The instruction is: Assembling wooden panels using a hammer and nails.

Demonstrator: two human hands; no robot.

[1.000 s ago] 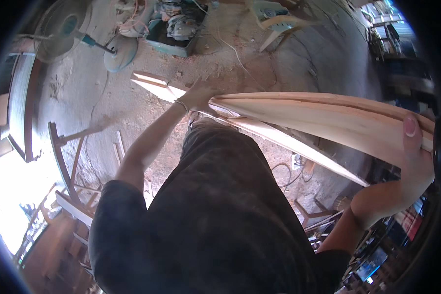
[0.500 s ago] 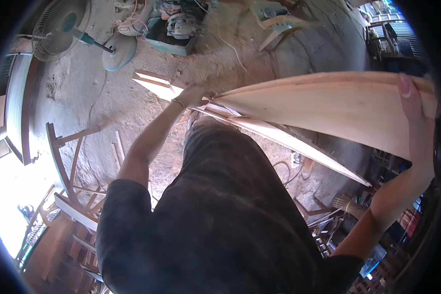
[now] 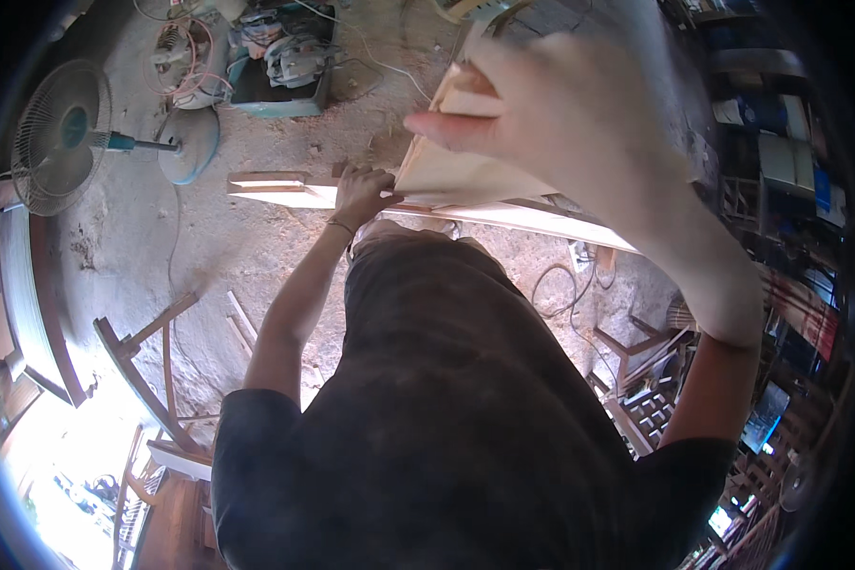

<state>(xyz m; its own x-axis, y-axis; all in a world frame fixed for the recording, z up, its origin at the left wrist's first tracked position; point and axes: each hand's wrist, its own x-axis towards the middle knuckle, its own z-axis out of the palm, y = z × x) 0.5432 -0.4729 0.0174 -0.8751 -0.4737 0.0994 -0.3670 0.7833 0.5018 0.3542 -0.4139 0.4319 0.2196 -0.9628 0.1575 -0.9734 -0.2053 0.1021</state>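
Observation:
A pale wooden panel (image 3: 465,174) is raised on edge ahead of my body, its lower corner close to my left hand (image 3: 362,197). That hand is closed at the corner, where the panel meets a long, light wooden piece (image 3: 541,218) lying crosswise below; which of the two its fingers press on most is hard to see. My right hand (image 3: 570,109), large and slightly blurred, grips the panel's upper end with thumb and fingers on either side. Hand and forearm hide much of the panel's right part. My feet, partly visible, are just behind the crosswise piece.
A standing fan (image 3: 71,133) lies tipped at the far left. Beside it sits a teal bin (image 3: 280,95) of power tools, with cables over the rough floor. Wooden chair frames (image 3: 147,370) stand at left, and a coiled cord (image 3: 556,294) lies right of my legs.
My right hand has swung from the far right toward the middle and far side, turning the panel with it. My left hand stays at the corner. The view has shifted rightward.

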